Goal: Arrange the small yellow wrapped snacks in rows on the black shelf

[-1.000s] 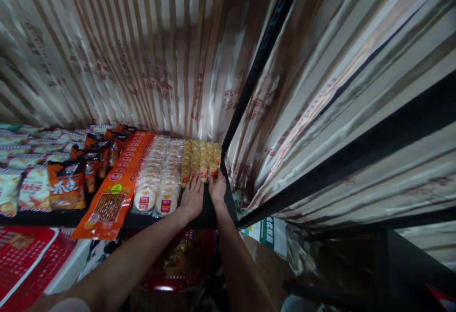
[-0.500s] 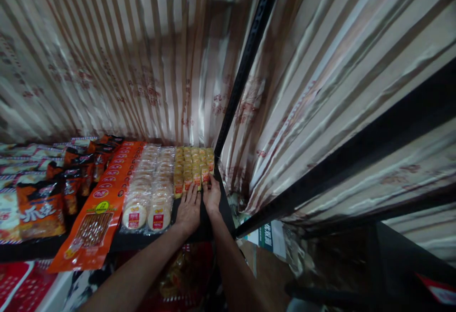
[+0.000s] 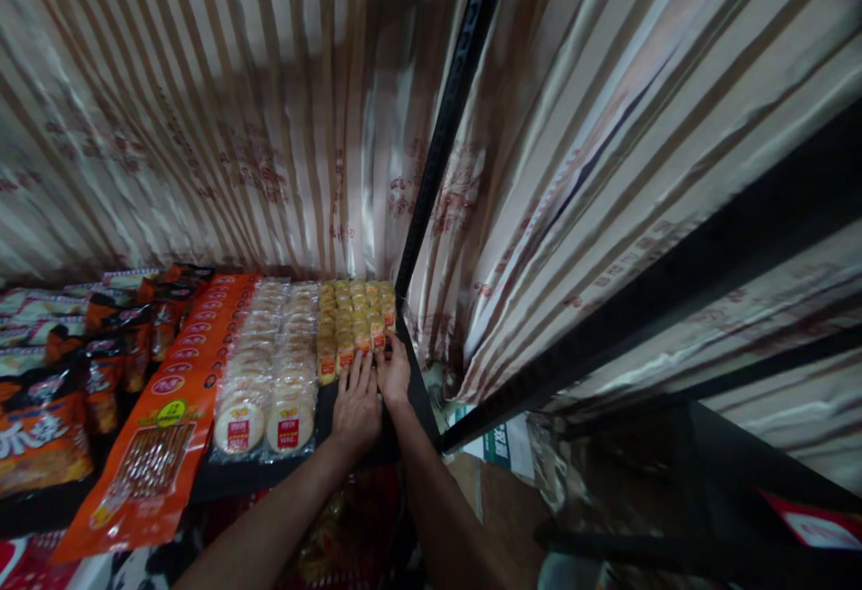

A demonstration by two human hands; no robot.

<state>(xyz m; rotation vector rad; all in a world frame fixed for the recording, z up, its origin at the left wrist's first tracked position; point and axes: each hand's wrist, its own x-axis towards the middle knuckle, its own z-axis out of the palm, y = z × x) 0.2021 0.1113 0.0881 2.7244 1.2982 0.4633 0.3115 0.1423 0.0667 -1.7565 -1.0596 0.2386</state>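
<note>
Small yellow snack packs with red labels point(image 3: 345, 321) stand in tight rows at the right end of a black shelf point(image 3: 326, 406). Flat against their front row lie the outstretched fingers of my left hand point(image 3: 356, 401). My right hand point(image 3: 394, 373) is just beside it, touching the packs at the front right corner. Its fingers are slightly bent and spread, and I see nothing lifted in them. To the left are two rows of round white crackers in clear wrap point(image 3: 291, 424), then overlapping orange packets of brown sticks point(image 3: 152, 460).
Black and orange snack bags point(image 3: 44, 437) fill the shelf's left part. A black upright post point(image 3: 437, 150) stands behind the right corner, before pleated curtains point(image 3: 296, 123). A dark diagonal bar point(image 3: 606, 330) crosses the right side. Below, a white and green package point(image 3: 502, 446) lies on the floor.
The view has shifted slightly, so the shelf appears further left and lower. Both hands stay at the front of the yellow packs, with only small finger movement.
</note>
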